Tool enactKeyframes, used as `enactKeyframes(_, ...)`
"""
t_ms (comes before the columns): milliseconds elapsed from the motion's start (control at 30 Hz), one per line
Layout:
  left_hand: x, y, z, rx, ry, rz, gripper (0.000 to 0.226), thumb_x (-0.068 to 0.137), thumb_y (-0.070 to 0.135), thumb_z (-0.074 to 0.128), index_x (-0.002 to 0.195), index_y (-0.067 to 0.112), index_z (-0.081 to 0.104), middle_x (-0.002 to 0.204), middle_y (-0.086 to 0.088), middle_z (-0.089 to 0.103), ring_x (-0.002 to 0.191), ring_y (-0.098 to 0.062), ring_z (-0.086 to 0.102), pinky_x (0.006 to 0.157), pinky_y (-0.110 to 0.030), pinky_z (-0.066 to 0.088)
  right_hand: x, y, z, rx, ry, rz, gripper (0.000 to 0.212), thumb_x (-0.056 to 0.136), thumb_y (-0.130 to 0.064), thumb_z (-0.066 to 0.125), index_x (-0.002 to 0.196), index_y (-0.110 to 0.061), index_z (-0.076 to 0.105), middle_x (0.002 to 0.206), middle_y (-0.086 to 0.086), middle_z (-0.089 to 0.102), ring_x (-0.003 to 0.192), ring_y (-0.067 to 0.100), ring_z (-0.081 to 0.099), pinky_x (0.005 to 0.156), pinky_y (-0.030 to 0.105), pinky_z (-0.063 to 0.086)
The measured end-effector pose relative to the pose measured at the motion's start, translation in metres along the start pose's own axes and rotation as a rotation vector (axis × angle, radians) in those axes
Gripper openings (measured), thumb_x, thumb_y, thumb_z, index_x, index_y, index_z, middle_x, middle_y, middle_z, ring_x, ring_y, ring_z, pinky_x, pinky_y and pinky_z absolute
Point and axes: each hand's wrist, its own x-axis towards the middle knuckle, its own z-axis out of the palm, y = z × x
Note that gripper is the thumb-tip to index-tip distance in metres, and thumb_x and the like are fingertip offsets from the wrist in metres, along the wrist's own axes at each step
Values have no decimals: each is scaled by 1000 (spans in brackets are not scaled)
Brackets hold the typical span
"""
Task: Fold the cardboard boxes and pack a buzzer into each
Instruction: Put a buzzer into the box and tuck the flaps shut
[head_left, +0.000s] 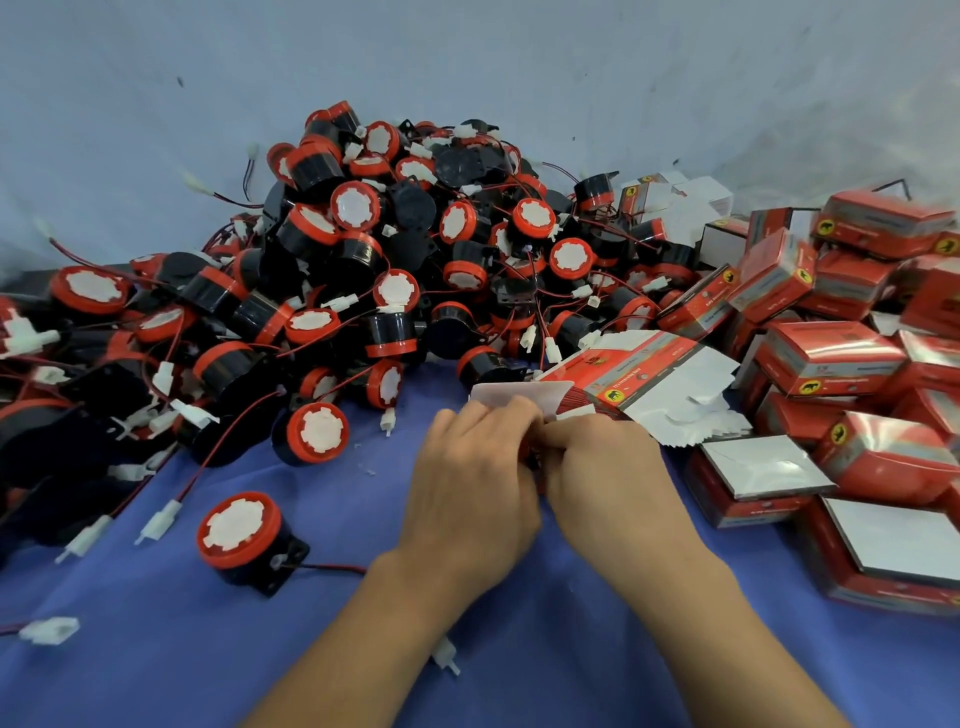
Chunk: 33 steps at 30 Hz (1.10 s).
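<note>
At centre on the blue cloth (156, 649), left hand (467, 483) and right hand (608, 467) both grip a half-folded red cardboard box (519, 396), with folded boxes (831, 358) stacked at three o'clock, while the buzzer heap (363, 249) at eleven o'clock suggests much packing remains.

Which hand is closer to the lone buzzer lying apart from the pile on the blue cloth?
Left. The left hand is to the right of the lone buzzer; the right hand is farther right, beyond it. Both grip a cardboard box.
</note>
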Motion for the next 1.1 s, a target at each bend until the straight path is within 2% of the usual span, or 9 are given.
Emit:
enactKeyframes(100,3,0,-2,7,-80,-37,44,73,15,42,104,21,74,83,1,69,79,-14,41,70,-33,34,0,6,-5,110,-15,-44,19,85,-10,58,79,-19,74,75,1,70,67,19,51,62,33,38)
enactKeyframes(200,4,-1,-7,23,-205,-88,46,74,21,53,113,31,76,88,3,68,81,-11,41,72,-28,35,-2,12,-13,195,-75,-34,22,81,-9,60,82,-22,78,69,-6,69,69,15,56,63,24,45)
enactKeyframes(333,6,3,-12,79,-305,-90,40,76,26,55,111,31,73,85,5,65,79,-19,50,71,-34,41,-6,12,-17,355,182,62,26,79,-8,71,82,-32,79,67,-20,70,67,1,65,59,7,44)
enactKeyframes(467,5,8,-9,94,-258,-30,25,86,30,50,98,30,73,76,11,65,79,-16,48,68,-33,32,-5,8,-8,548,340,141,31,82,-7,78,92,-36,78,73,-24,72,64,-2,67,60,4,46)
enactKeyframes(633,4,2,-2,5,-107,-59,14,91,28,66,89,31,79,68,13,41,73,-9,30,68,-34,35,-2,1,3,405,353,175,31,82,-22,77,99,-43,62,81,-23,70,67,7,61,71,30,50)
enactKeyframes(700,2,-2,0,-17,-67,-55,16,92,30,66,91,30,82,69,9,48,72,-10,34,68,-35,37,0,5,2,420,343,184,31,79,-23,80,92,-41,59,83,-29,69,68,4,63,70,31,50)
enactKeyframes(800,-3,-8,0,-84,-41,-67,19,90,35,65,91,30,83,76,7,61,75,-6,34,70,-31,37,4,15,2,399,315,189,18,79,-28,85,91,-40,78,71,-22,65,73,2,61,71,24,48)
enactKeyframes(933,-6,-8,2,-98,-13,-106,21,87,39,64,89,29,83,81,9,65,76,-3,36,70,-25,40,8,17,8,353,299,42,11,88,-20,80,94,-29,83,97,-19,69,97,1,47,85,9,39)
enactKeyframes(1100,-5,-10,1,-78,-16,-89,10,82,34,75,86,29,83,79,7,67,76,-6,44,69,-25,38,13,16,11,-47,205,-25,28,102,-35,57,84,-33,77,103,-18,65,93,16,33,84,31,33)
